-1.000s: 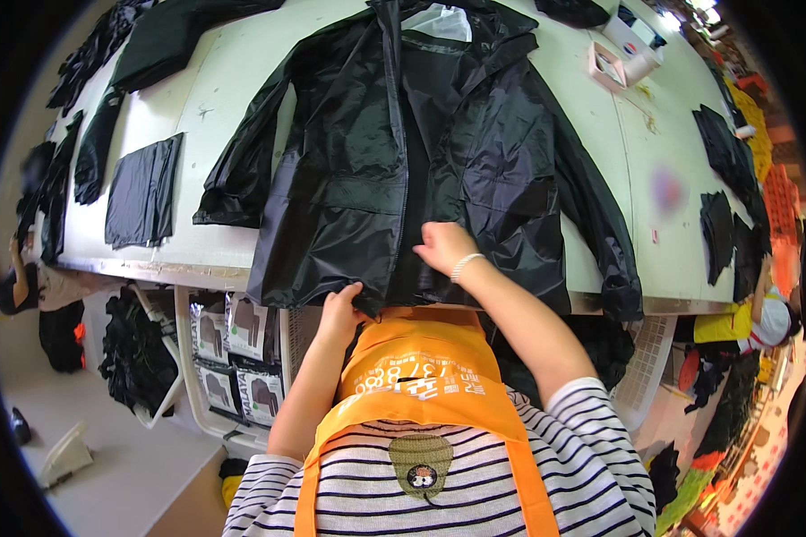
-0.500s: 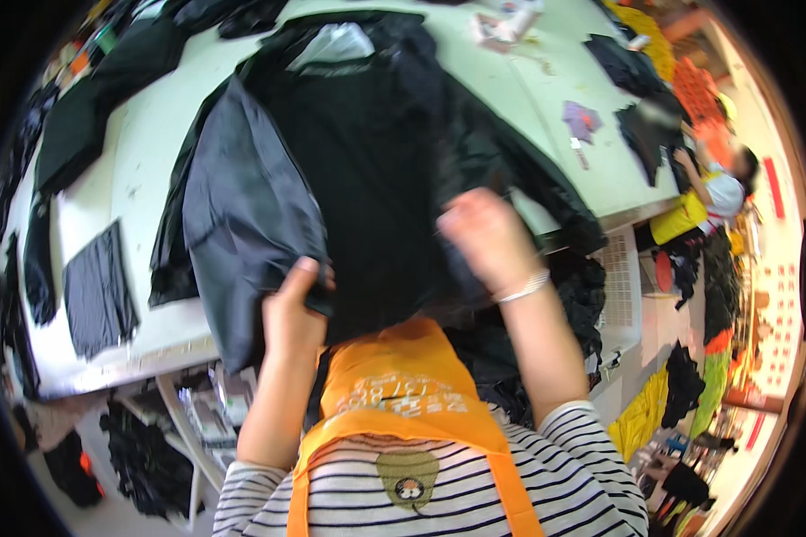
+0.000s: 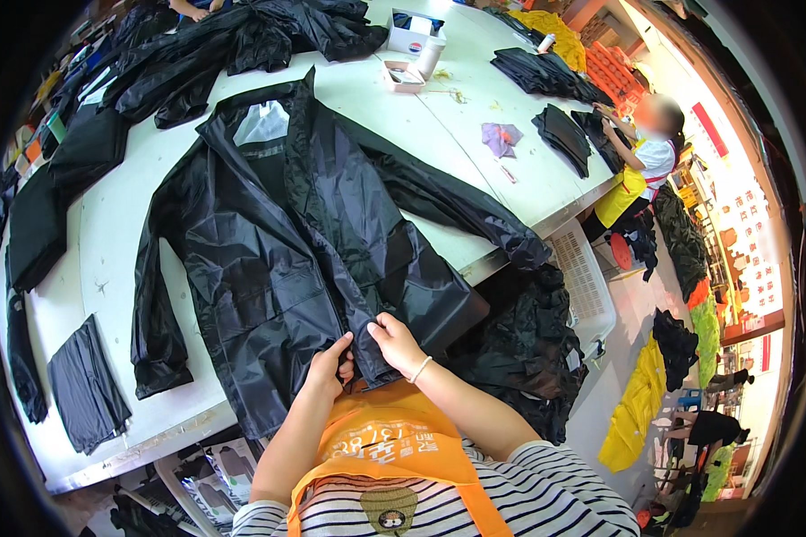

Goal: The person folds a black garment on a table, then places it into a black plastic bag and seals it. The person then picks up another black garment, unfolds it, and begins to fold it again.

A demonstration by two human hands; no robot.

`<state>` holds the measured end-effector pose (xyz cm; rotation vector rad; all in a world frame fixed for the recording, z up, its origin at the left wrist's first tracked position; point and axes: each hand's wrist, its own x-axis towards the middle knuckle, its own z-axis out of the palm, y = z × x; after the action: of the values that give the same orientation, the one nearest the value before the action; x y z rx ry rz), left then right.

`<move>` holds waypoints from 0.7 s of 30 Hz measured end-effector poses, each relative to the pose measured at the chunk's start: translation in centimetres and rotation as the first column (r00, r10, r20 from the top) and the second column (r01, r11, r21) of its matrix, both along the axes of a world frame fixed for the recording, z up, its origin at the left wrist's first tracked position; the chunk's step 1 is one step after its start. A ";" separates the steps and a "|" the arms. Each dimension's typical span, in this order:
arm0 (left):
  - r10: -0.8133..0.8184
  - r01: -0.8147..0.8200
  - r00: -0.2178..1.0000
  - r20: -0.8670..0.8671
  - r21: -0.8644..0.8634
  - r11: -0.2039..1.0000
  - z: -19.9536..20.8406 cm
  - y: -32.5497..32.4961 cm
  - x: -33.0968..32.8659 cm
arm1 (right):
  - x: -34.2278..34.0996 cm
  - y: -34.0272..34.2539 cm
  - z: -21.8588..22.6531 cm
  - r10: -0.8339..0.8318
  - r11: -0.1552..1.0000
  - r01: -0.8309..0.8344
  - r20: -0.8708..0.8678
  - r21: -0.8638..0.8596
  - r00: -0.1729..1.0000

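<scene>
A black, shiny jacket (image 3: pixel 269 242) lies front up on the white table, collar away from me and sleeves spread to both sides. Its two front panels meet near the middle, and the hem hangs over the table's near edge. My left hand (image 3: pixel 331 365) is closed on the front edge of the left panel, close to the hem. Just beside it, my right hand (image 3: pixel 398 345) pinches the lower front corner of the right panel. A pale lining shows inside the collar.
Folded black garments (image 3: pixel 88 385) lie on the white table (image 3: pixel 179 412) at left, with more black clothing (image 3: pixel 269 36) at the far side. A bottle (image 3: pixel 430 57) and a small pink box (image 3: pixel 403 77) stand farther back. A white crate (image 3: pixel 582 277) is at right, near a co-worker (image 3: pixel 649 152).
The jacket's front panels, held apart before with the dark inside showing, now lie closed over it. My right hand has come down and left, beside my left hand. The view has shifted.
</scene>
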<state>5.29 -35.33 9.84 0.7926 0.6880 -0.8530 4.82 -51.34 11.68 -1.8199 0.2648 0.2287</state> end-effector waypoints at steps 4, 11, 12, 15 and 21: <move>-0.022 0.020 1.000 -0.015 -0.133 0.991 -1.0 1.0 0.1 | 0.1 -0.9 -0.5 0.052 0.992 -0.049 -0.027 0.114 0.998; 0.158 -0.146 0.982 0.104 -0.110 0.983 -0.6 -1.3 -0.6 | 0.1 -5.8 -0.6 0.151 0.799 -0.145 -0.039 -0.583 0.988; 0.149 -0.141 0.977 0.151 -0.058 0.988 -0.2 -2.0 -0.7 | -0.4 -5.6 0.1 0.178 0.612 -0.046 0.081 -0.789 0.981; 0.082 -0.128 0.962 0.260 0.163 0.978 -0.4 -2.6 -0.6 | -0.6 -2.6 4.0 0.411 0.650 0.014 0.367 -0.760 0.835; 0.054 -0.120 0.946 0.319 0.193 0.974 -0.3 -2.9 -0.8 | -2.3 0.2 3.7 0.559 0.397 -0.093 0.161 -0.913 0.813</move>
<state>4.50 -38.26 9.54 1.0541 0.5317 -0.5613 2.54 -51.12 15.37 -2.9269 -0.4596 -0.1097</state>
